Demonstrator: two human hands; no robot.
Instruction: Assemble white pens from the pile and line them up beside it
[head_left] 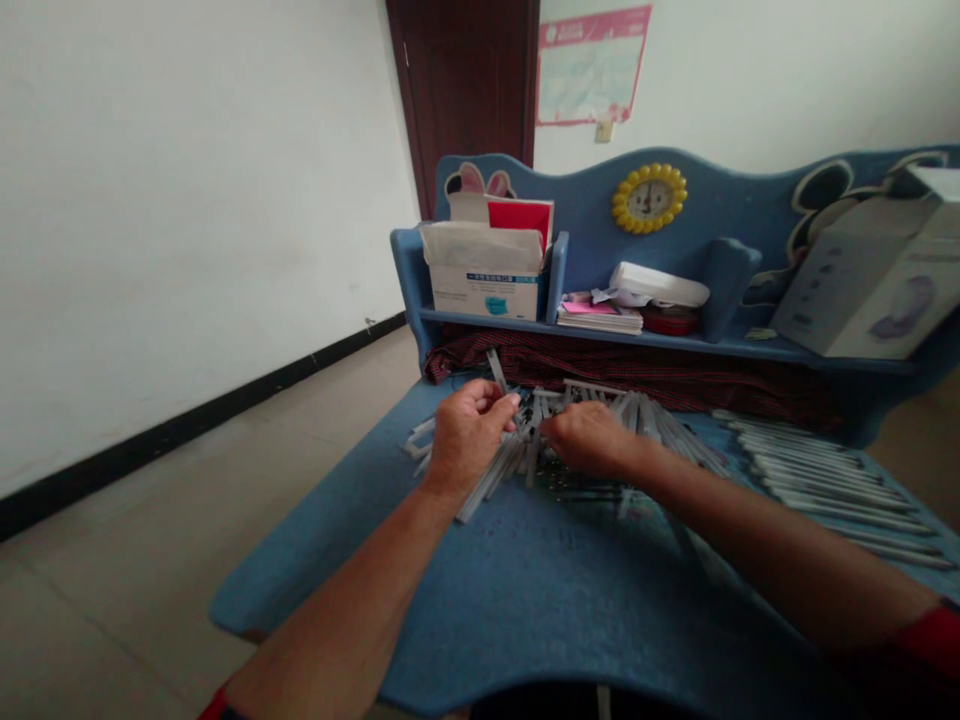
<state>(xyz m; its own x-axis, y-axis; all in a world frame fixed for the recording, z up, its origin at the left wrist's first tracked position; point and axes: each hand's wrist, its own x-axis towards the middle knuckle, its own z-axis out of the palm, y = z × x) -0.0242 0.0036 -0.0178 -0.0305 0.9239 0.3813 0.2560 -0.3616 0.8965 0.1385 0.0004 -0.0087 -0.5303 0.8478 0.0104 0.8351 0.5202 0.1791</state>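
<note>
My left hand (469,430) is closed in a pinch on a pale translucent tube (496,368), which looks like a pen barrel and sticks up above the fingers. Close beside it, my right hand (585,437) is curled with its fingertips at the pile; whatever it grips is hidden. Loose pale tubes (486,488) lie in a heap under and around both hands. Thin dark sticks (589,492), perhaps pen parts, lie just below my right hand. Over to the right, several whitish pens or tubes (832,480) are laid side by side in a row.
Everything lies on a blue desk (525,600) with a raised shelf behind. A dark red checked cloth (637,370) is bunched along the back. On the shelf stand a mask box (484,290), papers (600,318), a white case (660,284) and a large white box (862,275).
</note>
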